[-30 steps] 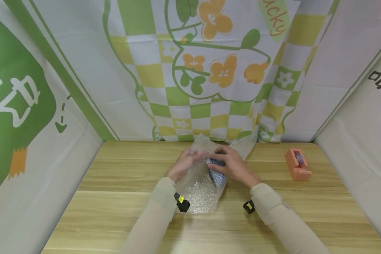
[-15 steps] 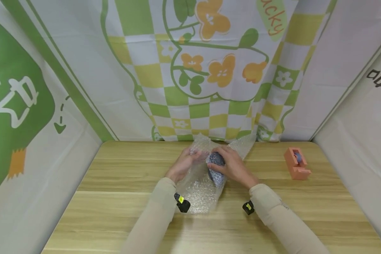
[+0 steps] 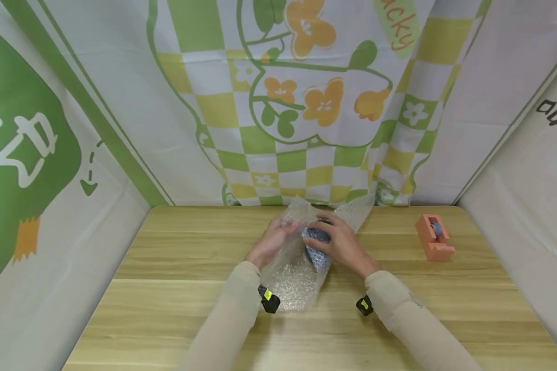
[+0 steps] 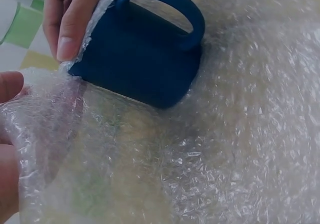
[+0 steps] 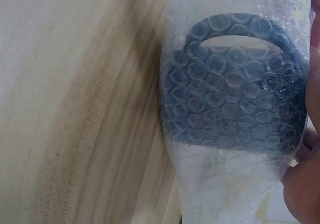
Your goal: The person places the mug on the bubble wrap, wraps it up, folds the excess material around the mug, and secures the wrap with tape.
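Observation:
A dark blue mug (image 4: 135,59) lies on its side, its handle showing, with bubble wrap (image 4: 240,149) under it and over one side. In the right wrist view the mug (image 5: 230,94) shows through a layer of bubbles. My right hand (image 3: 341,242) grips the mug's far end, the thumb (image 4: 70,39) holding the wrap at the mug's edge. To the left, my left hand (image 3: 274,239) holds the far part of the bubble wrap (image 3: 294,286); some of its fingers are behind the clear sheet.
An orange tape dispenser (image 3: 433,237) with a roll of tape stands toward the right of the wooden table (image 3: 176,309). Behind the table hangs a green and yellow checked cloth (image 3: 290,159), and one flap of wrap reaches toward it.
My right hand's fingers shift over the mug's far end, closing together half a second ago and spread apart now. My left hand moves slightly to the right with the wrap.

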A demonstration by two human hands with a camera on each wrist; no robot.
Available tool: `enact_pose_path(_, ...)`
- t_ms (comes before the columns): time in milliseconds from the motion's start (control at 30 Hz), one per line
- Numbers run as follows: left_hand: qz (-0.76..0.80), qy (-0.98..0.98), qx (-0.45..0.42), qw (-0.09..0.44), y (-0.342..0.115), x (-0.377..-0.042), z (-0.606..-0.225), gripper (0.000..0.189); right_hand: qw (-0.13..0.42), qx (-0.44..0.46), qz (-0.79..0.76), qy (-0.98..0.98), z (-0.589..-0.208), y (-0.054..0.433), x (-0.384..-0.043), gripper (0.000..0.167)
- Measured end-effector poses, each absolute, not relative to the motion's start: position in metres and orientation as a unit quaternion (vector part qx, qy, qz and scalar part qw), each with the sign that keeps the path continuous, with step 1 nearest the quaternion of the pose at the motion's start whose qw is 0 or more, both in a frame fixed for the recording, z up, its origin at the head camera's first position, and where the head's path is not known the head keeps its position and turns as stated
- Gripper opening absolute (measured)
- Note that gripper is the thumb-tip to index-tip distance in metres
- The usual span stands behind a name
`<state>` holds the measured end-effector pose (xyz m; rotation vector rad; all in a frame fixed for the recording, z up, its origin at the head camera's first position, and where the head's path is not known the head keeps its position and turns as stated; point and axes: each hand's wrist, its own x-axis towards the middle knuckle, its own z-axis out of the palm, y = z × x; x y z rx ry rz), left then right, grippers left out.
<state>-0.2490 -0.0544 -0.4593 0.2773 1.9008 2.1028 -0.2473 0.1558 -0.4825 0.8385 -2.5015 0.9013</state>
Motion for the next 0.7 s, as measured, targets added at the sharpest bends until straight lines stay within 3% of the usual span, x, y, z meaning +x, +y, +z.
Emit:
enact_pose_path(200,0.652,0.742,0.110,0.111,-0.050,-0.241,-0.456,0.026,0.186,0.251,0.337,-0.888,-0.483,0.154,-0.244,0.060)
enact_pose_path(333,0.558,0.811,0.153,0.083,-0.048,-0.236,-0.451,0.025,0.212,0.237,0.314,-0.895,-0.483,0.153,-0.244,0.061)
enact_pose_path(533,0.505,0.837,0.195,0.083,-0.050,-0.237,-0.447,0.029,0.192,0.223,0.346,-0.891,-0.478,0.156,-0.243,0.049)
enact_pose_path(700,0.471,0.851,0.221,0.074,-0.050,-0.237,-0.446,0.029,0.177,0.235,0.410,-0.863,-0.468,0.169,-0.243,0.020)
